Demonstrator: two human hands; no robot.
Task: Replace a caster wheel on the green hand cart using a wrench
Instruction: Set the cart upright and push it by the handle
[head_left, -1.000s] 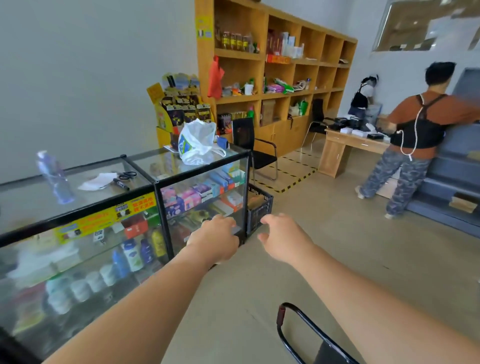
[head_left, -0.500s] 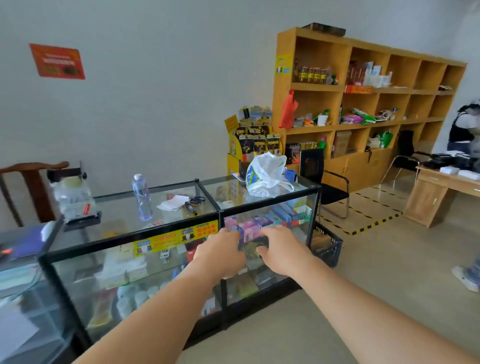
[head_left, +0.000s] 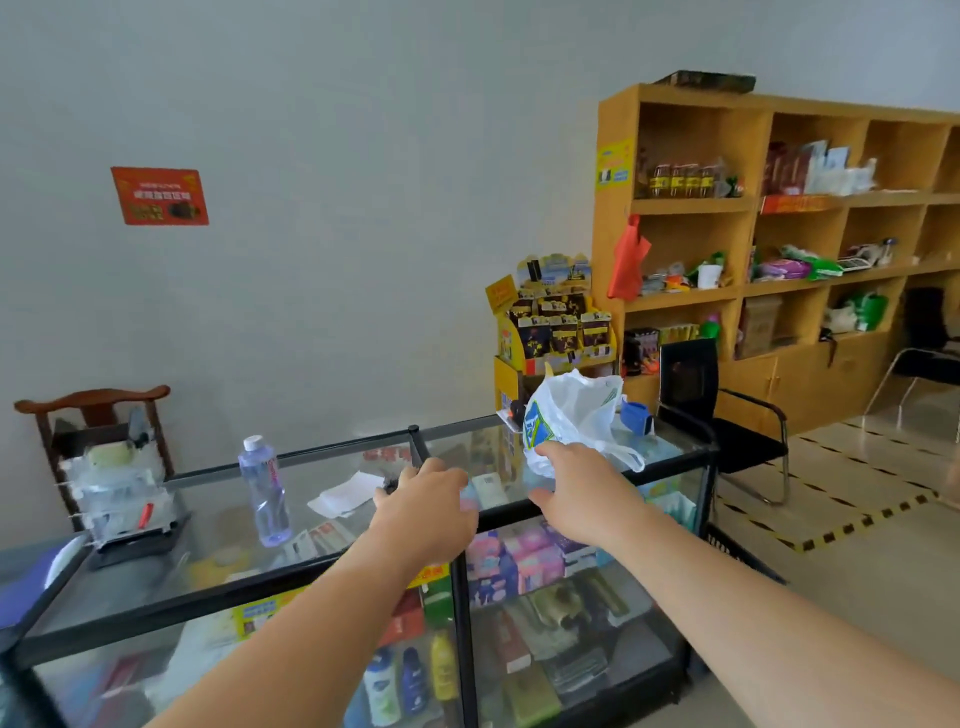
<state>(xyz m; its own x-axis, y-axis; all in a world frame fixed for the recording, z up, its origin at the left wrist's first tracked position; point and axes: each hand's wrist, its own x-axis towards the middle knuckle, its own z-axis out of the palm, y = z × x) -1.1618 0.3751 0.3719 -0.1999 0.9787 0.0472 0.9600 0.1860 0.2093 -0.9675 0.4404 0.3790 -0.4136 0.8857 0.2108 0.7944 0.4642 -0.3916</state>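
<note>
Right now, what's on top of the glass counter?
A water bottle, white paper, a plastic bag and a clear rack. The bag's contents are hidden; the left hand covers part of the counter.

Person's body in view: two forearms and two hands only. Both forearms are bare along their whole visible length, frame edge to wrist. Left grip (head_left: 426, 512): bare. Right grip (head_left: 582, 493): bare, thumb and fingers visible. Outlines of both slightly blurred.
</note>
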